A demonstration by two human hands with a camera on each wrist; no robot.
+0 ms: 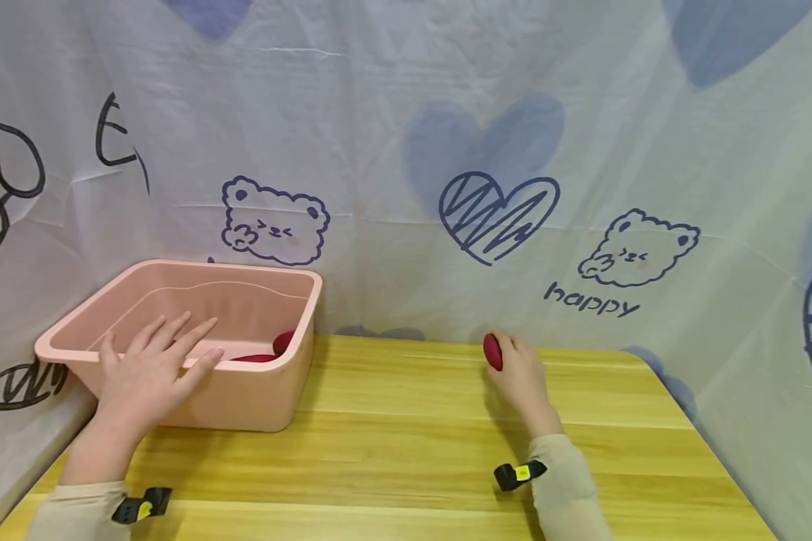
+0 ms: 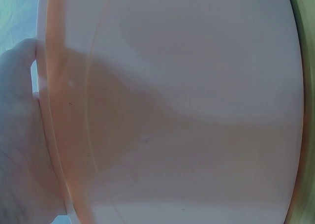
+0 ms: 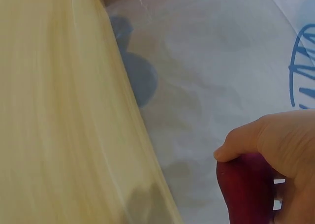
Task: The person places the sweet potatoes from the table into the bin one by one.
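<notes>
Red object point(image 1: 492, 352) gripped by right-hand fingers point(image 3: 246, 144); only the head view shows left fingers point(image 1: 176, 334) flat on pink tub point(image 1: 243, 417)

Tub point(image 1: 243, 406) sat on table point(image 1: 413, 451) at far left, against curtain point(image 1: 446, 113) behind. Left hand point(image 1: 152, 368) lay on tub's front rim. Right hand point(image 1: 524, 379) was well right, near table's back edge, holding object point(image 1: 492, 351). Two more objects point(image 1: 271, 349) in tub.

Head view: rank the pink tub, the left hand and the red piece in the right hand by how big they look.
1. pink tub, clearly largest.
2. left hand, resting on the tub's front rim.
3. red piece, smallest, though the right hand hides part of it.
</notes>
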